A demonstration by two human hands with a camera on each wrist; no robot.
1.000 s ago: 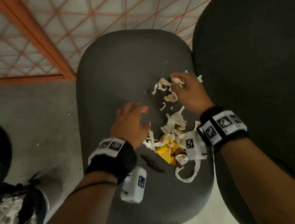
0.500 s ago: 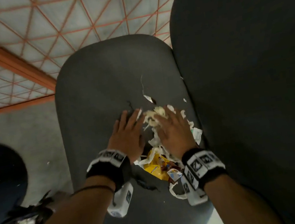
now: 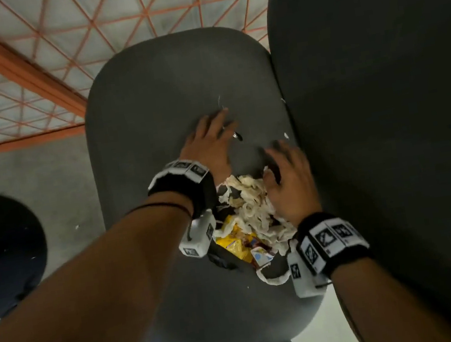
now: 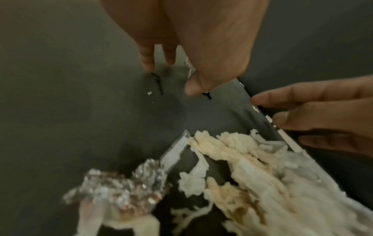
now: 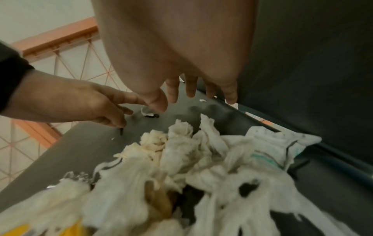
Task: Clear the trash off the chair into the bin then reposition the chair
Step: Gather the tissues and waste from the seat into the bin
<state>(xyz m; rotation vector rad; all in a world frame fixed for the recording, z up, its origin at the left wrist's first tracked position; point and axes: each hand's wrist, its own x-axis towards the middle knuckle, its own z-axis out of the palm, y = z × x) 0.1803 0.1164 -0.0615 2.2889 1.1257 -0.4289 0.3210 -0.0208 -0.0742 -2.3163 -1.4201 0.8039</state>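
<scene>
The grey chair seat [image 3: 166, 86] fills the middle, with its dark backrest [image 3: 385, 119] at the right. A heap of crumpled white tissue [image 3: 252, 207] [image 4: 242, 159] [image 5: 181, 151] with a yellow wrapper [image 3: 234, 245] and crushed foil [image 4: 125, 188] lies on the seat between my wrists. My left hand [image 3: 214, 137] [image 4: 171, 75] is open with fingers spread, its fingertips touching the seat beyond the heap, by a small black scrap [image 3: 239, 136]. My right hand [image 3: 288, 173] [image 5: 181, 91] is open beside the backrest, with straight fingers over the seat. Neither holds anything.
White crumbs [image 3: 286, 134] lie along the seam at the backrest. An orange mesh fence [image 3: 30, 67] stands beyond the chair. A dark round object [image 3: 1, 254] sits on the concrete floor [image 3: 31, 180] at the left. The bin is out of view.
Both hands raked the scattered tissue toward me into one heap, then moved past it to the far part of the seat. The view shifted, and my left arm now covers where the bin was.
</scene>
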